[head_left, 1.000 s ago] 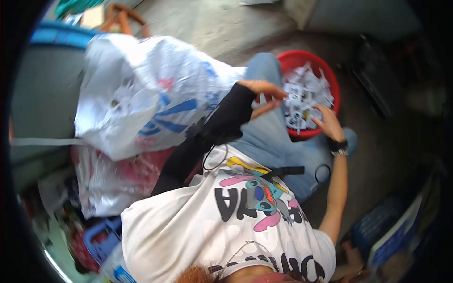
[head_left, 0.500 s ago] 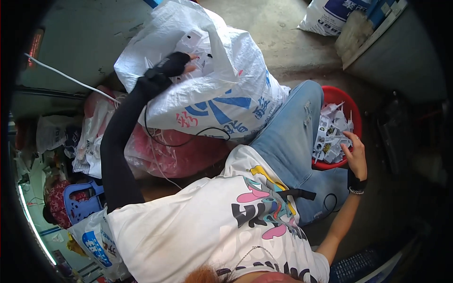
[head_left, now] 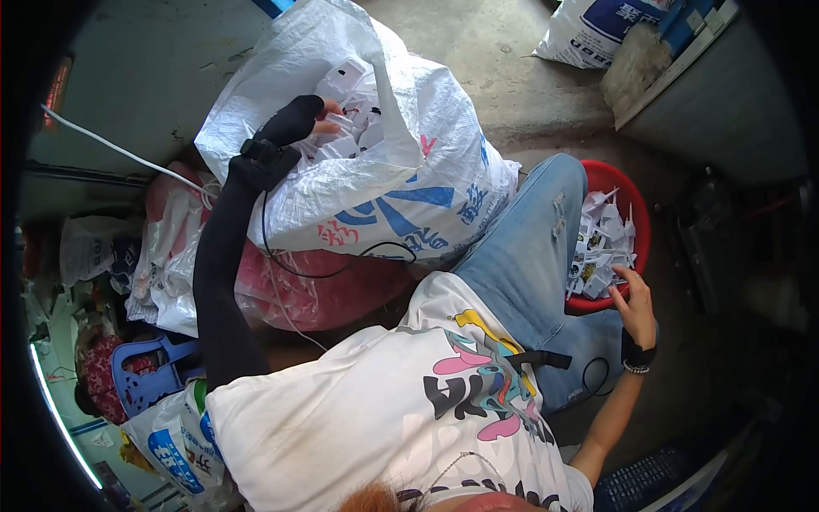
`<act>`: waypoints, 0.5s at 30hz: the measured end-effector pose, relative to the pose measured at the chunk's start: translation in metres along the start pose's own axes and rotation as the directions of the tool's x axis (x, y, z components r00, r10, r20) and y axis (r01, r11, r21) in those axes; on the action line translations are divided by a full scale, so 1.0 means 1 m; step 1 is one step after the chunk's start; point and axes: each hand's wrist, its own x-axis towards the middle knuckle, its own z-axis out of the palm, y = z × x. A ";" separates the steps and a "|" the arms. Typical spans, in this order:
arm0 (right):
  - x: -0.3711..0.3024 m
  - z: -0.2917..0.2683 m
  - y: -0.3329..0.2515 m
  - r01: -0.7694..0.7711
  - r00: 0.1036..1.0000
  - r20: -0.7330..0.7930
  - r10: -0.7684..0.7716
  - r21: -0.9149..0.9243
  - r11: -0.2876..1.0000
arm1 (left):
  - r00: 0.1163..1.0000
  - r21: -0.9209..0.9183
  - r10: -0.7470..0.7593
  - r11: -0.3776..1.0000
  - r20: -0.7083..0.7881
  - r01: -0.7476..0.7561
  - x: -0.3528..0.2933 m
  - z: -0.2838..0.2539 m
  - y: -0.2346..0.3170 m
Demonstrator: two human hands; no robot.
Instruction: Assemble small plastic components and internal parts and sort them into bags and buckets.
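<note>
My left hand (head_left: pixel 309 119), in a black covering that leaves the fingertips bare, reaches into the open mouth of a large white woven sack (head_left: pixel 375 192). Its fingers are apart, touching or just above the white plastic parts (head_left: pixel 345 77) heaped inside. I cannot see a part gripped in it. At the right, my right hand (head_left: pixel 636 309) is open, thumb and fingers spread, by the near rim of a red basin (head_left: pixel 641 230). The basin holds many similar white plastic pieces (head_left: pixel 601 235), some with thin prongs. A dark band and a bead bracelet circle the right wrist.
Pink plastic-wrapped bundles (head_left: pixel 299 290) lie under and beside the sack. A black cable (head_left: pixel 264 222) hangs from the left wrist. My jeans-clad leg (head_left: pixel 520 247) lies between sack and basin. A blue plastic stool (head_left: pixel 149 375) and another white sack (head_left: pixel 589 34) stand farther off.
My left hand has shifted slightly down and left inside the sack, its fingers still apart. My right hand has moved a little left and down beside the basin.
</note>
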 end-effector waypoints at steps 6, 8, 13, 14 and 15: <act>0.014 -0.002 -0.009 -0.006 1.000 0.029 0.006 0.012 1.000 | 0.994 0.101 0.018 0.995 -0.106 -0.007 -0.005 -0.019 0.010; 0.018 -0.002 -0.013 0.011 1.000 0.025 -0.011 0.014 1.000 | 0.995 0.148 0.022 0.989 -0.097 -0.007 -0.006 -0.028 0.017; 0.023 -0.002 -0.022 0.017 0.998 0.054 -0.017 0.007 1.000 | 0.997 0.074 0.023 0.997 -0.069 -0.018 -0.007 -0.038 0.005; 0.025 -0.001 -0.023 0.037 0.998 0.048 -0.037 0.009 0.999 | 0.997 0.040 0.063 0.997 -0.053 -0.061 -0.008 -0.034 -0.007; 0.026 -0.001 -0.024 0.047 0.998 0.049 -0.048 0.013 0.999 | 0.996 0.051 0.062 0.997 -0.067 -0.058 -0.012 -0.029 -0.019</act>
